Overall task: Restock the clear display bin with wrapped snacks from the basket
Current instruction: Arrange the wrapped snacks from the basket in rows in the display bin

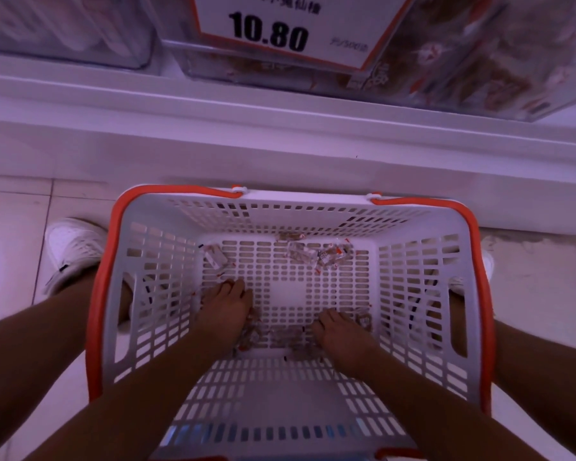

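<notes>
A white slotted basket with an orange rim stands on the floor below me. Both my hands are down on its bottom. My left hand lies over wrapped snacks at the near left, fingers bent around some of them. My right hand rests on wrapped snacks at the near right, fingers curled into the pile. More wrapped snacks lie loose at the far side, and one at the far left corner. The clear display bin, holding wrapped snacks, sits on the shelf above.
A price sign reading 10.80 hangs over the bin's front. Another clear bin stands to the left on the white shelf. My white shoes flank the basket on the tiled floor.
</notes>
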Available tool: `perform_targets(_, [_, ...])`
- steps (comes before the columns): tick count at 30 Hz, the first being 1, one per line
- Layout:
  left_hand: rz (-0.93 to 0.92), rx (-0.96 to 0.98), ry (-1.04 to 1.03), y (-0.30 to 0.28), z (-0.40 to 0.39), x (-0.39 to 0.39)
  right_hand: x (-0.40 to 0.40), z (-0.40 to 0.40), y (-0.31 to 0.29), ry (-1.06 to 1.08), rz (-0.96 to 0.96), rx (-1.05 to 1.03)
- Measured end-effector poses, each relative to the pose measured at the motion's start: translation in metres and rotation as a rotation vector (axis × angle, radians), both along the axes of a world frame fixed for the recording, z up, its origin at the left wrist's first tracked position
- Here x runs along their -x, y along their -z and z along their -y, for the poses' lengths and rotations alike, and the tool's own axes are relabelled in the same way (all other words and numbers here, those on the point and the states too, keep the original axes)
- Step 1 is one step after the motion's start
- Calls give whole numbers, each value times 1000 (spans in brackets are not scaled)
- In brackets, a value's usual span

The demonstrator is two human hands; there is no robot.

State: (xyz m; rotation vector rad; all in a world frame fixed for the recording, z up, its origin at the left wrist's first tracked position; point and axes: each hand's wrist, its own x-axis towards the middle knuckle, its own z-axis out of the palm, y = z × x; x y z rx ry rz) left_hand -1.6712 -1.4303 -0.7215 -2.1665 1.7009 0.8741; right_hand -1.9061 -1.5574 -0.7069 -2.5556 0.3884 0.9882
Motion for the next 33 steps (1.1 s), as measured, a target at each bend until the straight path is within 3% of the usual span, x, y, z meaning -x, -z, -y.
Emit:
perform_targets(1, [-104, 22, -75, -1, 2, 0, -1, 1, -1, 41, 4, 5])
perform_targets(3, [-336, 87, -420, -11, 14, -2, -10, 10, -9, 249, 71, -26])
perform_targets(6, [-639, 162, -909, -49, 58, -4, -46, 31, -42, 891, 195, -238])
perform_targets(8, [-922, 202, -1170, -86, 85, -5, -76, 48, -72, 1167, 311, -387])
perform_targets(9, [-977, 241, -1229, -105, 94, -5, -88, 54, -89, 1269, 393, -507])
perform_targets(11, [-975, 339, -1221, -140, 103, -4, -107, 58, -128, 1421, 576, -809])
perform_targets(13, [-1013, 441, -1241, -177, 107, 1, -118, 56, -168, 1525, 678, -973])
perform_targets(16, [-1025, 614, -1303, -229, 107, 12, -124, 45, -217, 1600, 790, -1072])
perform_targets(18, [-931, 738, -1239, -259, 102, 20, -124, 35, -247, 1567, 835, -1071])
perform_targets(20, [-952, 841, -1244, -290, 94, 29, -120, 24, -276, 1516, 870, -1061])
perform_targets(22, [-1026, 823, -1281, -312, 88, 31, -114, 15, -301, 1480, 923, -1088])
perform_targets(28, [-1409, 563, -1053, -352, 70, 27, -82, 7, -347, 1493, 1040, -1142])
perform_targets(30, [-1329, 602, -1048, -353, 65, 33, -76, 2, -354, 1483, 1060, -1279])
perform_targets(33, [-907, 673, -1026, -352, 60, 42, -76, -8, -362, 1454, 1012, -1487])
